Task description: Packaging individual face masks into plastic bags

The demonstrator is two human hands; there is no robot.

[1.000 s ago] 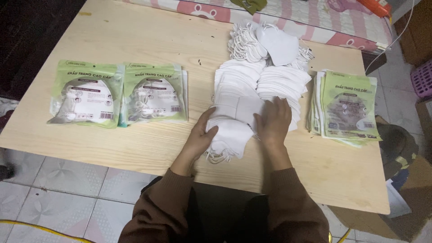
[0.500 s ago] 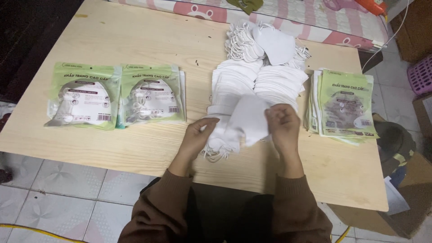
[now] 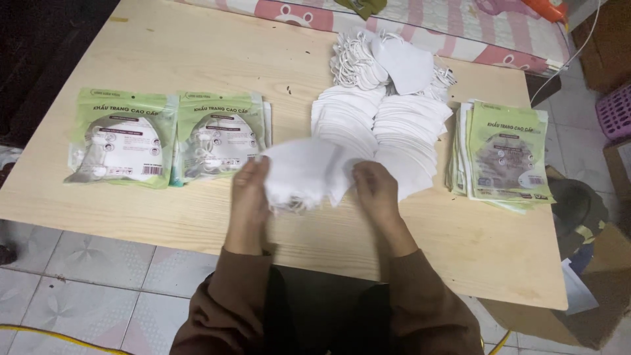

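Both hands grasping a small bundle of white masks [image 3: 299,174] above the wooden table [image 3: 197,59], left hand [image 3: 248,197] and right hand [image 3: 373,190] at its sides, fanned mask stacks [image 3: 381,128] beyond, two sealed packets [image 3: 171,138] far left, packet pile [image 3: 503,154] right.

Our left hand [image 3: 248,197] raised, back toward camera, fingers curled shut, thumb tucked under. Our right hand [image 3: 373,190] level with left one, just apart from it, back up, fingers bent in pinch, pointing toward left hand. Both our wrists straight. Forearms in brown sleeves run down toward our body, elbows close to torso, angled slightly inward.
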